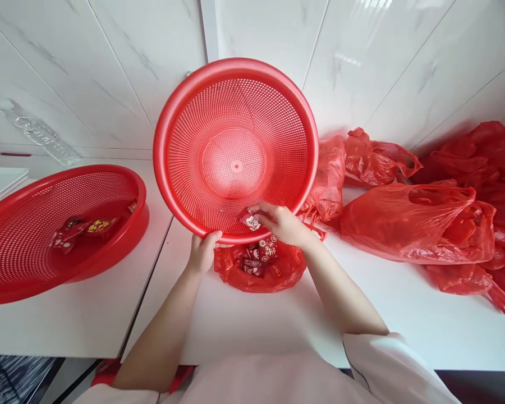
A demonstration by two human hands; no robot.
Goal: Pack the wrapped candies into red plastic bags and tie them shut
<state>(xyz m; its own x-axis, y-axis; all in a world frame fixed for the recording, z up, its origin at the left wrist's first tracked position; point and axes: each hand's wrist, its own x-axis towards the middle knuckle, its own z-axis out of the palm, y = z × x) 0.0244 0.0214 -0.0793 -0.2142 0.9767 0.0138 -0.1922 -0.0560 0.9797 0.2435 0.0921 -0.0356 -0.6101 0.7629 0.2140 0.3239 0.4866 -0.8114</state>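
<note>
A large red plastic basket (236, 163) with mesh sides is tipped toward me, its open top facing my view. My left hand (205, 251) grips its lower rim, the thumb over the edge. Inside the lower part of the basket, my right hand (281, 223) pinches a small red candy packet (249, 220) with white print. Directly below the rim, an open red plastic bag (258, 283) rests on the table with several similar packets (256, 255) in it. The basket partly hides the bag's far side.
Another red basket (141, 224) stands tilted at the left with several packets inside. Behind it a clear plastic bottle (42, 133) leans at the wall. Several red plastic bags (408, 221) are heaped at the right. A seam crosses the white table (235, 331) left of centre.
</note>
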